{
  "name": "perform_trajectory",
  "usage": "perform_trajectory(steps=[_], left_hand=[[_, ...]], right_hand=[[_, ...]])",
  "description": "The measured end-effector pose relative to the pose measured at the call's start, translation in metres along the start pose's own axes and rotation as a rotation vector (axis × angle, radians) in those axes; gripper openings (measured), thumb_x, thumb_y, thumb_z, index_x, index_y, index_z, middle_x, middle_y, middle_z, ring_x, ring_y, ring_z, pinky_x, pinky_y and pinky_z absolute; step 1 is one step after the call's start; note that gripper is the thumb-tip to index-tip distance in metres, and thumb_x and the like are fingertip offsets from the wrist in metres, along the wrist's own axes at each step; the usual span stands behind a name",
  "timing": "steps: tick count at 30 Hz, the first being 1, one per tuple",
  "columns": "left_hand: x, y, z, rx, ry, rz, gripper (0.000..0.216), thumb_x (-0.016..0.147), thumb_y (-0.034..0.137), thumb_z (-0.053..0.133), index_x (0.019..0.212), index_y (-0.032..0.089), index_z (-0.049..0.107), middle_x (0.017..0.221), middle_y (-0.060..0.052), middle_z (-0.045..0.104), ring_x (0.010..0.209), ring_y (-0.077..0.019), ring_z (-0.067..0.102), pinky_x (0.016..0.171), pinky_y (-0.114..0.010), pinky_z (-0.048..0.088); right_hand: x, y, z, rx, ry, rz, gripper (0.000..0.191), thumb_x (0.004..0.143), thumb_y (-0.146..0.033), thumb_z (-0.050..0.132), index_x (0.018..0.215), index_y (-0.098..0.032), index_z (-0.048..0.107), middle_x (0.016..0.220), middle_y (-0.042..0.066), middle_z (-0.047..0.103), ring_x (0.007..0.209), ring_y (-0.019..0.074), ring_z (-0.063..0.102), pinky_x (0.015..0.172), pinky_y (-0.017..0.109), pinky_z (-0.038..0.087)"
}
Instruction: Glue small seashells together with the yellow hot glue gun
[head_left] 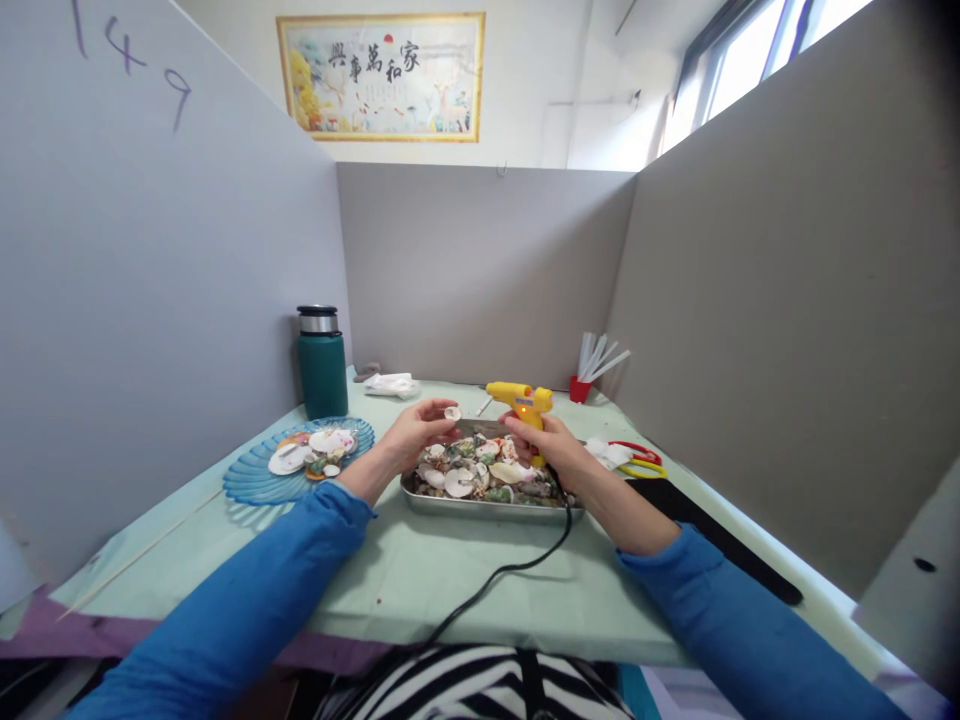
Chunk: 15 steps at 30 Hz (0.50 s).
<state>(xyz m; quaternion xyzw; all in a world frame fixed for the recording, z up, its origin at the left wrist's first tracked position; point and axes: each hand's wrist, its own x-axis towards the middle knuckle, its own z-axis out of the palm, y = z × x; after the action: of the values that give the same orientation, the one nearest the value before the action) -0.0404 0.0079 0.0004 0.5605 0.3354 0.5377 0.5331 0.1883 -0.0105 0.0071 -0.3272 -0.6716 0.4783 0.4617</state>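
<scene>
Between the thumb and fingers of my left hand [421, 432] is a small whitish shell [452, 413]. My right hand [551, 445] grips a yellow hot glue gun [521, 396] by its handle. An orange light glows on the gun, and its nozzle points left toward the shell, apart from it. From the handle a black cord [502, 570] runs down over the table's front edge. Below both hands stands a metal tray [487, 511] filled with many shells and bits of coral [480, 470]. Part of the tray's far rim is hidden by my hands.
At left, a blue scalloped plate [251, 482] bears shells, with a green bottle [323, 370] behind it. A red cup of glue sticks [580, 389] stands back right. Scissors [641, 462], white tissue [609, 453] and a black mat [712, 535] lie at right. Grey partitions [487, 270] enclose the table.
</scene>
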Motion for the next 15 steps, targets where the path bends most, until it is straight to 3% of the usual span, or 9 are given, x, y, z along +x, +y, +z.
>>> perform_trajectory(steps=[3, 8, 11, 15], left_hand=[[0.001, 0.003, -0.003, 0.240, -0.036, 0.041, 0.043, 0.065, 0.031, 0.073, 0.104, 0.015, 0.061, 0.073, -0.001, 0.060, 0.060, -0.0124, 0.058, 0.064, -0.028, 0.048], [0.001, 0.007, -0.007, 0.876, -0.181, 0.192, 0.031, 0.066, 0.028, 0.067, 0.095, 0.018, 0.071, 0.072, -0.002, 0.066, 0.061, -0.0131, 0.054, 0.059, -0.022, 0.041], [0.000, 0.005, -0.009, 1.037, -0.274, 0.231, 0.030, 0.066, 0.023, 0.065, 0.094, 0.021, 0.072, 0.078, -0.002, 0.069, 0.066, -0.0152, 0.057, 0.062, -0.022, 0.041], [0.001, -0.002, -0.012, 1.163, -0.252, 0.276, 0.027, 0.061, 0.015, 0.065, 0.085, 0.024, 0.073, 0.079, -0.003, 0.070, 0.074, -0.0195, 0.059, 0.067, -0.023, 0.040]], right_hand=[[0.001, 0.001, 0.000, -0.216, 0.015, -0.037, 0.033, 0.073, -0.049, 0.065, 0.084, -0.019, 0.058, 0.049, -0.005, 0.042, 0.044, 0.0091, 0.037, 0.043, 0.023, 0.032], [0.002, 0.001, -0.002, -0.253, 0.074, -0.053, 0.029, 0.074, -0.046, 0.064, 0.080, -0.019, 0.059, 0.049, -0.004, 0.043, 0.044, 0.0098, 0.037, 0.043, 0.023, 0.030], [0.003, 0.005, -0.001, -0.247, 0.075, -0.047, 0.027, 0.073, -0.044, 0.065, 0.080, -0.019, 0.059, 0.050, -0.004, 0.043, 0.044, 0.0097, 0.038, 0.042, 0.023, 0.031], [0.004, 0.008, 0.000, -0.232, 0.074, -0.055, 0.025, 0.074, -0.042, 0.065, 0.079, -0.019, 0.058, 0.049, -0.004, 0.044, 0.042, 0.0091, 0.038, 0.040, 0.023, 0.031]])
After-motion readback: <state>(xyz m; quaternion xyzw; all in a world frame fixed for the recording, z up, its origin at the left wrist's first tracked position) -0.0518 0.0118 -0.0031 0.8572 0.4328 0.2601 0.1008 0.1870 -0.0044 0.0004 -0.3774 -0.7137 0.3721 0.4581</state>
